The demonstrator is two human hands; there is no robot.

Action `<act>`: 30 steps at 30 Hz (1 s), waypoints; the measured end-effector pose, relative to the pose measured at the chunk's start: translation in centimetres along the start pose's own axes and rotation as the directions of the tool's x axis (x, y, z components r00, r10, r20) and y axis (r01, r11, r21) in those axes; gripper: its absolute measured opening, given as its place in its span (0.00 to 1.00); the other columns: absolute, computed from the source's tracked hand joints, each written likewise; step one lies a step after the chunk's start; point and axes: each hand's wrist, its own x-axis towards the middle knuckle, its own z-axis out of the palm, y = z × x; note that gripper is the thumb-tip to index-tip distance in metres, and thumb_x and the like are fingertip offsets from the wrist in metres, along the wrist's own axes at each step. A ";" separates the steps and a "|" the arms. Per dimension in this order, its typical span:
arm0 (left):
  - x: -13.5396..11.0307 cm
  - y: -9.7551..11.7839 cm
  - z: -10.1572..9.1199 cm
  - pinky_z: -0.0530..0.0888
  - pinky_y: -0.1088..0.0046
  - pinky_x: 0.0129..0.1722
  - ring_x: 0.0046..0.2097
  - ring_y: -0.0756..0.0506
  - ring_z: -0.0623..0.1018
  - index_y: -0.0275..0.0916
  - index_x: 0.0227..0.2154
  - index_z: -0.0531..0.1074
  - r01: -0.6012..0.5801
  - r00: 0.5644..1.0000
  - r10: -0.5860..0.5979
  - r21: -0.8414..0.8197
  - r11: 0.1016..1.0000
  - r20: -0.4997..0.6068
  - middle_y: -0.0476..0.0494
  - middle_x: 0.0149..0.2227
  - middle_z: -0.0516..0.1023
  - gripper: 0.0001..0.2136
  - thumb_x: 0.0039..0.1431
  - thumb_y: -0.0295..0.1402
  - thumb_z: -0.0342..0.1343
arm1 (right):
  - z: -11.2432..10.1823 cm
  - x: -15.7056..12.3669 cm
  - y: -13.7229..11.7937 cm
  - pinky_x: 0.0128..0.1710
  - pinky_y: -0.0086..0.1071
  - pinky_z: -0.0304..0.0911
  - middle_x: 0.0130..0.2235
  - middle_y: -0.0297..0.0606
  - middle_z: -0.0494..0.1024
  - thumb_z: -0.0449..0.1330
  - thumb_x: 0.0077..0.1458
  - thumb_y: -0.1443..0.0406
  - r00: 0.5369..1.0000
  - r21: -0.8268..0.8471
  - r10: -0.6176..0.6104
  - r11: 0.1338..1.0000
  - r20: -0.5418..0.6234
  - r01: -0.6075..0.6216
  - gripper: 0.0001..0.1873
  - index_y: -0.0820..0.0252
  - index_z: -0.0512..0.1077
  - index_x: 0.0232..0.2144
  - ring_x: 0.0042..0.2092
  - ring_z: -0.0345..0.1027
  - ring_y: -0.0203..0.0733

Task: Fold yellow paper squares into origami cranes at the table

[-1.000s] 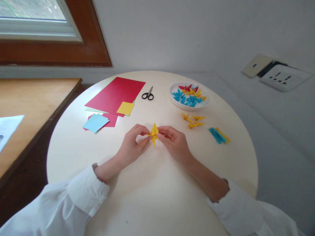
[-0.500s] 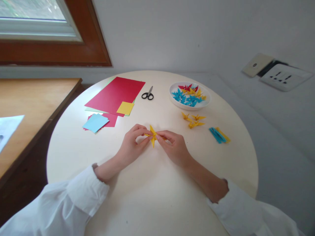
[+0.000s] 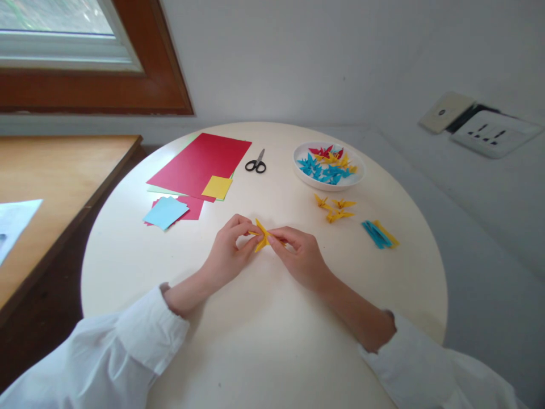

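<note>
Between my two hands is a yellow origami crane (image 3: 263,238), its wings spread to either side of the fingertips. My left hand (image 3: 232,244) pinches one end of it between thumb and forefinger. On the other end, the thumb and fingers of my right hand (image 3: 300,253) are closed. The fingertips cover parts of the folds. Several finished yellow paper cranes (image 3: 336,215) rest on the table beyond my right hand. Farther back, a white round dish (image 3: 330,186) holds many small cranes in blue, yellow and red.
Black-handled scissors (image 3: 255,165) lie near the back of the round white table (image 3: 255,352). At left are a large red sheet (image 3: 200,165), a yellow square (image 3: 217,187) and light blue squares (image 3: 166,212) over red ones. Blue folded strips (image 3: 376,234) lie at right beside yellow ones.
The crane's wings have shifted from nearly upright to bent toward the left, away from my right hand. Both hands stay almost in place, still holding it.
</note>
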 end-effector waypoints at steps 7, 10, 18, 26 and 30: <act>0.0 -0.3 0.0 0.70 0.74 0.33 0.32 0.51 0.71 0.38 0.28 0.71 0.080 0.996 -0.082 -0.072 0.994 -0.023 0.47 0.30 0.67 0.03 0.53 0.28 0.53 | 0.2 -0.1 0.4 0.38 0.32 0.66 0.36 0.39 0.78 0.57 0.50 0.67 1.000 0.111 0.015 0.994 0.024 -0.017 0.09 0.59 0.74 0.35 0.37 0.71 0.39; 0.1 -0.4 0.2 0.70 0.74 0.32 0.31 0.51 0.71 0.38 0.28 0.71 0.100 0.994 -0.103 -0.091 0.991 -0.034 0.47 0.30 0.67 0.03 0.52 0.29 0.54 | 0.2 -0.1 0.6 0.37 0.31 0.67 0.34 0.38 0.78 0.58 0.49 0.67 0.999 0.103 0.038 0.994 -0.003 -0.037 0.07 0.60 0.74 0.33 0.35 0.71 0.39; 0.0 -0.6 0.2 0.68 0.75 0.31 0.32 0.51 0.70 0.38 0.27 0.72 0.083 0.996 -0.087 -0.111 0.990 -0.026 0.47 0.29 0.67 0.03 0.51 0.28 0.54 | 0.1 0.0 0.6 0.32 0.29 0.65 0.30 0.37 0.77 0.58 0.49 0.66 0.998 0.047 0.045 0.998 -0.040 -0.043 0.06 0.60 0.74 0.29 0.32 0.70 0.37; 0.0 -0.7 0.2 0.68 0.75 0.31 0.31 0.51 0.70 0.39 0.26 0.74 0.096 0.995 -0.101 -0.149 0.984 -0.027 0.48 0.28 0.68 0.03 0.49 0.28 0.55 | 0.0 0.1 0.5 0.30 0.28 0.63 0.28 0.36 0.76 0.57 0.49 0.66 0.997 0.001 0.060 0.998 -0.041 -0.060 0.05 0.61 0.73 0.27 0.31 0.69 0.37; 0.1 -0.7 0.3 0.68 0.74 0.31 0.31 0.51 0.71 0.39 0.27 0.74 0.114 0.992 -0.120 -0.155 0.981 -0.031 0.47 0.28 0.69 0.03 0.49 0.30 0.56 | -0.2 0.2 0.2 0.29 0.28 0.62 0.27 0.36 0.76 0.57 0.48 0.66 0.996 -0.025 0.070 0.997 -0.060 -0.071 0.05 0.62 0.73 0.26 0.30 0.68 0.36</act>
